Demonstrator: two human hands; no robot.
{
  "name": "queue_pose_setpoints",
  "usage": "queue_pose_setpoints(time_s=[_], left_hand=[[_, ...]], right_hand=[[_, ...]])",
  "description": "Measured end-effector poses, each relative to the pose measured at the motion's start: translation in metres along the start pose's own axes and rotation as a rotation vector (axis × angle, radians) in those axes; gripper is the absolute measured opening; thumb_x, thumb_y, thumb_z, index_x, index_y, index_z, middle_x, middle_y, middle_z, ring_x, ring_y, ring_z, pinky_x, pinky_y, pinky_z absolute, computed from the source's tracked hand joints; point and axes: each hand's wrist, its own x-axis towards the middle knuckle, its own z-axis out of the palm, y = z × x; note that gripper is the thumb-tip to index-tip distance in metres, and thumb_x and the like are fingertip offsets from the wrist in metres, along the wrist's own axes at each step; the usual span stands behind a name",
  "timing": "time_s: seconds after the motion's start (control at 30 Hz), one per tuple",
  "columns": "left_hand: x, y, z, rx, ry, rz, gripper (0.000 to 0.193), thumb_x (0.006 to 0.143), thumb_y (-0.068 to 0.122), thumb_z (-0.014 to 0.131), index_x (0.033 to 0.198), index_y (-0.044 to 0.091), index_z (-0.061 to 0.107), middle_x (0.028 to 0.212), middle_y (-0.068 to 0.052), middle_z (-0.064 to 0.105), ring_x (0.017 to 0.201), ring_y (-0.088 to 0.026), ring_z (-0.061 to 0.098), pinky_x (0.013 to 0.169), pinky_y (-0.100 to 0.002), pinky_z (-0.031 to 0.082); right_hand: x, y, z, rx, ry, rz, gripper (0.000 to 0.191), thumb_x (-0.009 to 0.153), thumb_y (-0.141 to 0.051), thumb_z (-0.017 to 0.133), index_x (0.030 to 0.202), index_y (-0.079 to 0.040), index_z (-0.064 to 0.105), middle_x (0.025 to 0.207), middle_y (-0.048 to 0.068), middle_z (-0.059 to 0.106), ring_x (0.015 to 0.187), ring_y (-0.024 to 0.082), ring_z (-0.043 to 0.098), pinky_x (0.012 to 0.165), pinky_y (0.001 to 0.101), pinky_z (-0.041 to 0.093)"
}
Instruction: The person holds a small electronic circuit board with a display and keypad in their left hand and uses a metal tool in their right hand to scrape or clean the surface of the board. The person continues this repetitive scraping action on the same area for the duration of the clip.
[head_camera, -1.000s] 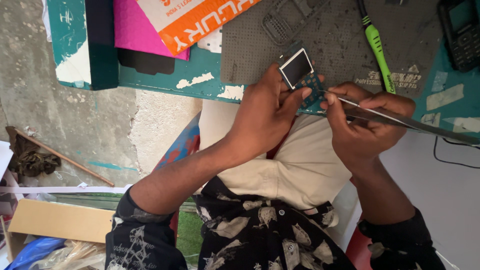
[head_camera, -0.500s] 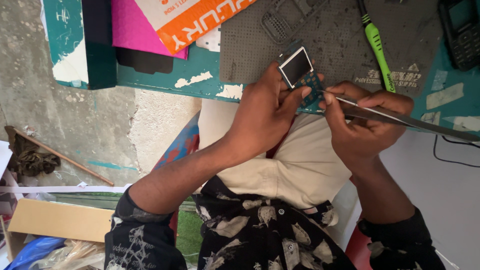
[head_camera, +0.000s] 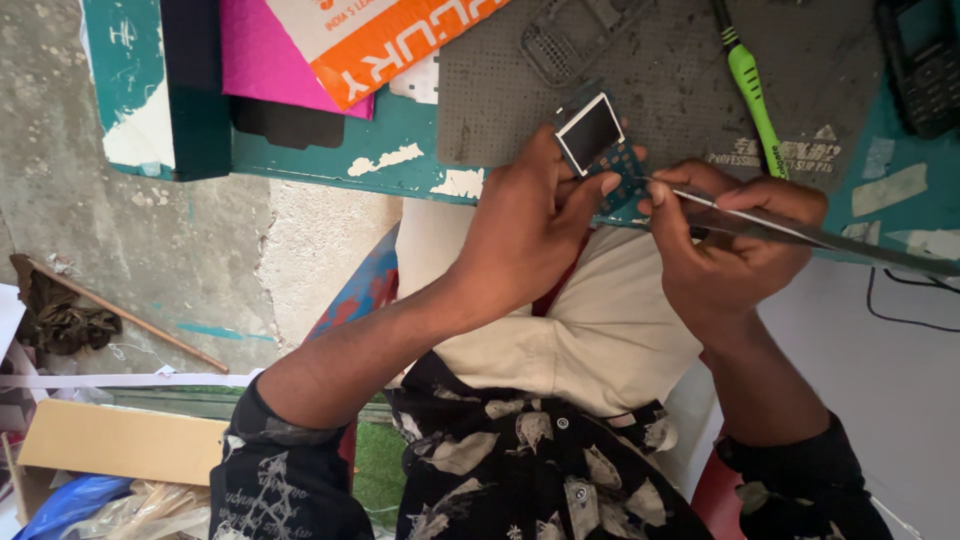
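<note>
While the left hand (head_camera: 530, 225) pinches a small phone board (head_camera: 600, 150) by its edges at the worktop (head_camera: 330, 150) rim and the right hand (head_camera: 735, 235) is closed on tweezers (head_camera: 800, 232), the board looks light, stiff and fragile, safest gripped by the rim, off the little screen

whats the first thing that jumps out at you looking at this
The two hands meeting at the table edge: the left hand pinches a small circuit board with a screen, and the right hand touches a thin metal tool to it. Behind them a bright green screwdriver lies on a dark grey mat, with an orange-and-white package further left.
</note>
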Motion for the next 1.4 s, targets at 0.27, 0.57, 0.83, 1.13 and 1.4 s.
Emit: queue_pose_setpoints(time_s=[0.27, 0.57, 0.83, 1.13, 1.4], left_hand=[[-0.001, 0.0009, -0.0002, -0.02, -0.005, -0.009, 0.029, 0.107, 0.001, 0.06, 0.133, -0.005, 0.05, 0.117, -0.015, 0.078, 0.102, -0.018, 0.081, 0.085, -0.027, 0.066], [-0.0007, 0.0014, -0.0004, -0.032, -0.013, -0.007, 0.029, 0.106, 0.001, 0.06, 0.133, -0.006, 0.049, 0.118, -0.015, 0.078, 0.103, -0.018, 0.08, 0.083, -0.026, 0.066], [0.0003, 0.0008, -0.0017, -0.029, -0.028, -0.004, 0.027, 0.107, 0.002, 0.059, 0.13, -0.006, 0.048, 0.119, -0.016, 0.078, 0.104, -0.02, 0.081, 0.085, -0.027, 0.067], [-0.0008, -0.0001, -0.0017, -0.071, -0.035, 0.014, 0.031, 0.108, 0.001, 0.058, 0.137, -0.006, 0.047, 0.121, -0.016, 0.077, 0.107, -0.02, 0.08, 0.089, -0.028, 0.067], [-0.0004, 0.0004, -0.0029, -0.036, -0.039, -0.006, 0.031, 0.107, 0.003, 0.059, 0.136, -0.005, 0.048, 0.12, -0.015, 0.078, 0.106, -0.02, 0.08, 0.086, -0.027, 0.067]], right_hand=[[-0.0001, 0.0017, -0.0009, 0.028, -0.01, -0.006, 0.048, 0.103, 0.025, 0.069, 0.119, 0.001, 0.03, 0.101, 0.021, 0.058, 0.1, 0.031, 0.077, 0.074, 0.0272, 0.068], [-0.0013, 0.0017, -0.0023, 0.04, -0.008, 0.025, 0.047, 0.104, 0.025, 0.068, 0.119, 0.001, 0.03, 0.102, 0.022, 0.059, 0.1, 0.031, 0.076, 0.08, 0.0295, 0.068], [-0.0021, 0.0023, -0.0028, 0.02, -0.008, 0.022, 0.048, 0.103, 0.024, 0.069, 0.119, 0.001, 0.031, 0.099, 0.024, 0.061, 0.097, 0.031, 0.077, 0.075, 0.0271, 0.067], [0.0018, 0.0004, -0.0001, -0.004, 0.002, -0.015, 0.047, 0.098, 0.026, 0.067, 0.115, 0.003, 0.03, 0.101, 0.021, 0.055, 0.096, 0.033, 0.075, 0.077, 0.0308, 0.068], [0.0017, -0.0005, -0.0016, 0.043, -0.022, 0.019, 0.048, 0.105, 0.025, 0.068, 0.121, 0.001, 0.031, 0.102, 0.022, 0.06, 0.098, 0.03, 0.077, 0.079, 0.0292, 0.069]])
